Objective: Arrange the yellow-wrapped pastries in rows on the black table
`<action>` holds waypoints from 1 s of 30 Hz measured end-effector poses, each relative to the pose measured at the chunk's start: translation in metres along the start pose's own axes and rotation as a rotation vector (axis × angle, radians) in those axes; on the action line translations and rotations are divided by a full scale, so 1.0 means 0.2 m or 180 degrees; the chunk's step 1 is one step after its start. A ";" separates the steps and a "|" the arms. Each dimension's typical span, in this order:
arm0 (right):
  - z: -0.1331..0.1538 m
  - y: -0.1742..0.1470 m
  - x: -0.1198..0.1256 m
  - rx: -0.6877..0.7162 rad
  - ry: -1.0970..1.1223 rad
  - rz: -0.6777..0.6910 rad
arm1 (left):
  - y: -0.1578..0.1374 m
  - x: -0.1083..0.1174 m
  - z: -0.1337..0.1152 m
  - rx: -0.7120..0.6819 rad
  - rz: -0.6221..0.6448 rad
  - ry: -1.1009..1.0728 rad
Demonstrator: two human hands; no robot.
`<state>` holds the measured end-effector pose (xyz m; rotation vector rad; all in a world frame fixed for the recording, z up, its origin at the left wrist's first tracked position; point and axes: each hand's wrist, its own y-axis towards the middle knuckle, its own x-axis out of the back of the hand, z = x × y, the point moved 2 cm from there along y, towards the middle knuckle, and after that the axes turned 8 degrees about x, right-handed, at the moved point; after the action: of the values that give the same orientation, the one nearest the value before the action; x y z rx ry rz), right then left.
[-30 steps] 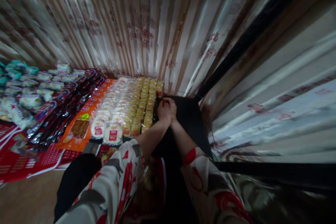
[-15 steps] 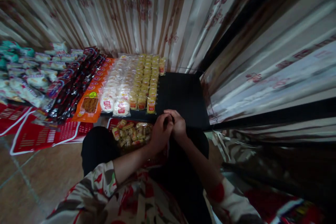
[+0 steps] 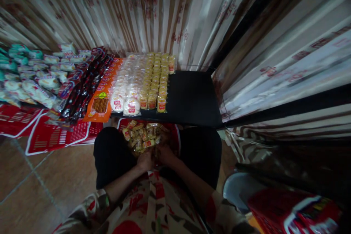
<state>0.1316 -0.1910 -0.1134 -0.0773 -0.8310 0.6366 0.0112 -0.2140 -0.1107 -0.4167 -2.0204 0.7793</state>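
Note:
Both hands are low between my knees, at a red basket (image 3: 179,139) full of small yellow-wrapped snack packets (image 3: 139,135). My left hand (image 3: 146,161) rests at the near side of the pile, touching or just over the packets. Close to its right, my right hand (image 3: 166,153) reaches among the packets in shadow. The fingers of both hands are too dark and covered to show whether they hold anything. Beyond the basket, rows of matching yellow packets (image 3: 155,80) stand on a black table (image 3: 194,95), with one packet (image 3: 172,64) apart at the back right.
Left of the yellow rows lie white round wrapped cakes (image 3: 131,106), an orange snack bag (image 3: 100,106), dark red packs (image 3: 82,87) and white wrapped packets (image 3: 38,87). Red baskets (image 3: 57,133) stand below at left. Curtains (image 3: 153,11) hang behind. Another red basket (image 3: 271,208) sits at lower right.
Both hands have moved from together at the table's front edge down and back into the basket of packets. The view has shifted slightly.

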 end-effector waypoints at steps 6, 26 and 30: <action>-0.01 0.01 -0.01 -0.0092 -0.0002 -0.0033 | 0.01 -0.05 -0.02 0.0018 -0.0005 0.0446; -0.09 -0.04 0.22 -0.0056 0.0631 -0.1052 | -0.10 0.30 -0.10 -0.0731 -0.0316 -0.0466; -0.11 -0.08 0.33 0.0087 0.1173 -0.0969 | -0.07 0.36 -0.15 -0.0757 -0.0195 -0.1153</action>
<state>0.1890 -0.1632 -0.0791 -0.0401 -0.4640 0.3314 -0.0014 -0.1727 -0.0437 -0.3650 -2.4668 0.6101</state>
